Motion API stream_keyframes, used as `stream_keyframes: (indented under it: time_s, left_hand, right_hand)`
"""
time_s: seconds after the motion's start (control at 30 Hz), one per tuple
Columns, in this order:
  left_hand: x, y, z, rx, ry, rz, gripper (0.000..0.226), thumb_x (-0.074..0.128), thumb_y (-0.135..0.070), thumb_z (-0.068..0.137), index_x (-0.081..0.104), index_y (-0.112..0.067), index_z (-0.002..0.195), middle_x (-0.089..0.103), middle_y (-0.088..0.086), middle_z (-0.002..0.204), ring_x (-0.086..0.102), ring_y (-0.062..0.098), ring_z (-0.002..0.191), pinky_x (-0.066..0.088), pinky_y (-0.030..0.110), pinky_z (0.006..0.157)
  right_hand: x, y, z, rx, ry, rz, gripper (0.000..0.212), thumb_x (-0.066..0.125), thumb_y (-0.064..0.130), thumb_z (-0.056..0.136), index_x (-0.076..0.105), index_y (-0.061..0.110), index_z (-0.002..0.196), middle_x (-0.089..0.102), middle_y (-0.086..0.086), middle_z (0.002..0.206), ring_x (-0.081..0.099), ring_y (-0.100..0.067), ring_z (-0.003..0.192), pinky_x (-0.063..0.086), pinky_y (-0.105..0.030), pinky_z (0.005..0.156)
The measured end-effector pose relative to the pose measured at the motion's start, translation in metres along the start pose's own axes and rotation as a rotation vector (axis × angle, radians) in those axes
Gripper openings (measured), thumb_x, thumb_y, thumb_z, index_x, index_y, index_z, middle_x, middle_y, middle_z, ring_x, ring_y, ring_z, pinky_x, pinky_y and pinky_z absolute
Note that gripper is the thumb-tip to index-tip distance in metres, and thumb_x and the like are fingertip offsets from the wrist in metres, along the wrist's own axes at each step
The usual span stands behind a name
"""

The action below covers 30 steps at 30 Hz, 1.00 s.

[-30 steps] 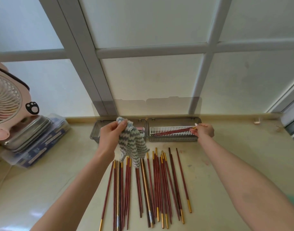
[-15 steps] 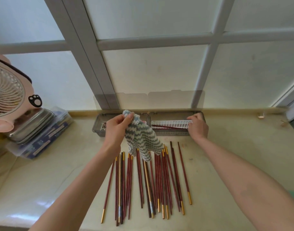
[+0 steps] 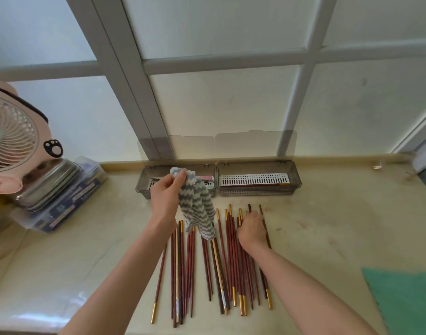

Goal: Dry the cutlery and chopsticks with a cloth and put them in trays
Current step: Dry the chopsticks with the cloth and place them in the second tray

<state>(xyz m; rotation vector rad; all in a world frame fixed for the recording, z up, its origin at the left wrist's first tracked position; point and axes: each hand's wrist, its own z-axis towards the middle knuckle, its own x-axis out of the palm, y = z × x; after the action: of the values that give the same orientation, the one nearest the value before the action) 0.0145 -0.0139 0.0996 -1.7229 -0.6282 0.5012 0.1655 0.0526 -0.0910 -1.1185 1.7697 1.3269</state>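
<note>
Several dark red chopsticks (image 3: 208, 262) with gold tips lie side by side on the counter in front of me. My left hand (image 3: 167, 198) holds a grey-and-white striped cloth (image 3: 197, 209) up over their far ends, in front of the left grey tray (image 3: 142, 187). My right hand (image 3: 251, 229) rests palm down on the right part of the chopstick row, fingers curled over the far ends; whether it grips any is hidden. The right grey tray (image 3: 296, 182) has a white slotted insert, and red chopsticks show beneath it.
Both trays stand against the window sill with their clear lids up. A pink fan (image 3: 11, 141) and a steel container on stacked plastic boxes (image 3: 59, 199) fill the left side. A green sheet (image 3: 405, 298) lies at the right front.
My right hand has left the right tray, where it laid chopsticks, and come back down onto the row on the counter. My left hand still holds the cloth.
</note>
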Motion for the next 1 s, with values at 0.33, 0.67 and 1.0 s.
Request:
stream_keyframes:
  time_s: [0.33, 0.67, 1.0]
  left_hand:
    - [-0.014, 0.004, -0.003, -0.013, 0.005, -0.01, 0.018, 0.06, -0.025, 0.089, 0.066, -0.012, 0.078, 0.067, 0.002, 0.08, 0.062, 0.014, 0.079, 0.05, 0.031, 0.081]
    - [-0.015, 0.01, -0.001, -0.038, 0.039, 0.001, 0.015, 0.059, -0.026, 0.089, 0.066, -0.012, 0.086, 0.066, 0.003, 0.09, 0.061, 0.016, 0.088, 0.05, 0.032, 0.083]
    - [-0.008, 0.011, 0.002, -0.048, 0.127, -0.002, 0.017, 0.059, -0.026, 0.089, 0.067, -0.012, 0.084, 0.068, 0.002, 0.084, 0.063, 0.013, 0.079, 0.051, 0.026, 0.071]
  right_hand:
    - [0.006, 0.011, -0.007, 0.097, -0.043, -0.011, 0.032, 0.058, 0.015, 0.092, 0.047, 0.003, 0.12, 0.048, -0.015, 0.124, 0.065, -0.021, 0.085, 0.043, -0.024, 0.059]
    - [-0.001, 0.003, -0.006, 0.175, 0.049, -0.01, 0.026, 0.065, 0.03, 0.088, 0.064, 0.009, 0.103, 0.054, -0.008, 0.118, 0.056, -0.016, 0.078, 0.041, -0.025, 0.058]
    - [0.006, 0.004, -0.008, 0.114, 0.089, -0.02, 0.014, 0.059, 0.021, 0.092, 0.065, 0.008, 0.094, 0.067, -0.007, 0.099, 0.065, -0.021, 0.084, 0.049, -0.026, 0.061]
